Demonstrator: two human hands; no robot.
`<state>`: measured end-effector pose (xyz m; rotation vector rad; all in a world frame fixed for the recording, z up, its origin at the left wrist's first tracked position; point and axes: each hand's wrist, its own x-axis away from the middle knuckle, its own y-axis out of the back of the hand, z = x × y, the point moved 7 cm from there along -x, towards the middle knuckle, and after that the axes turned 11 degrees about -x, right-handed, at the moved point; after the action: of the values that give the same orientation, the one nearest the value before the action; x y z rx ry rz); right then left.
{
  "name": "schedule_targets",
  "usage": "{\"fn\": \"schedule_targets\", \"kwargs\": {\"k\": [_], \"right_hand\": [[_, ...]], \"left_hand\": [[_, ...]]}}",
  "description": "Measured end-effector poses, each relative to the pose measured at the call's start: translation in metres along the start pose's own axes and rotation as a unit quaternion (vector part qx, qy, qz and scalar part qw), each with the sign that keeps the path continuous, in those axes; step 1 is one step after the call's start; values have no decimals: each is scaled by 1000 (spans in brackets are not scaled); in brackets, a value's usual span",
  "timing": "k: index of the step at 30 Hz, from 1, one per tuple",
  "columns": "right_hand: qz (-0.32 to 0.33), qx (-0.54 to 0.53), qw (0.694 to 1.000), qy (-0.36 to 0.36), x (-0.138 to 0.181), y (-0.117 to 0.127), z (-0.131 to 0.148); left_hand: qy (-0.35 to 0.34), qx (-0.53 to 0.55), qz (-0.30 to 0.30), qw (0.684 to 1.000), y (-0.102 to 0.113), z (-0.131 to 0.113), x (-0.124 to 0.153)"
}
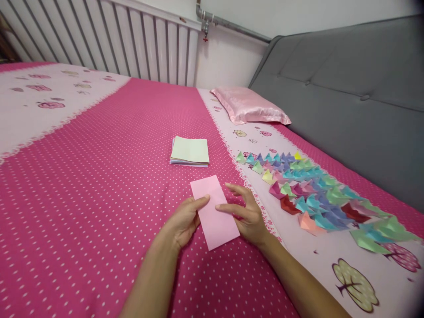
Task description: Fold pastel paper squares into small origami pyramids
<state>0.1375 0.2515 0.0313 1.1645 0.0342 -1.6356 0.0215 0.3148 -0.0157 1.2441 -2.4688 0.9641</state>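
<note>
A pink sheet of paper [217, 216], folded into a narrow rectangle, is held tilted above the bed between both hands. My left hand [187, 218] grips its left edge, thumb flat on top and fingers underneath. At the right edge, my right hand [248, 216] has its index finger on the paper's face, while another finger stands off from it. The right thumb is mostly hidden behind the sheet. Just beyond the hands lies a stack of paper sheets [190, 150], pale green on top.
Rows of folded paper boats [306, 190] in many colours cover the bedspread at my right. A pink satin pillow [248, 106] lies farther back, beside the grey padded headboard [351, 84]. A white radiator [142, 42] stands along the far wall, near a pipe [235, 25].
</note>
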Motion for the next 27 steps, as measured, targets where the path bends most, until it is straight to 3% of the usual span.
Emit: {"fn": "schedule_targets", "kwargs": {"k": [17,27], "right_hand": [[-38,-113,988,-102,0,5,-17],[-94,-92,975,-178,0,8,-19]], "left_hand": [[-32,12,32,999,-15,-2,3],[-69,1,147,987,-34,-4,9]]}}
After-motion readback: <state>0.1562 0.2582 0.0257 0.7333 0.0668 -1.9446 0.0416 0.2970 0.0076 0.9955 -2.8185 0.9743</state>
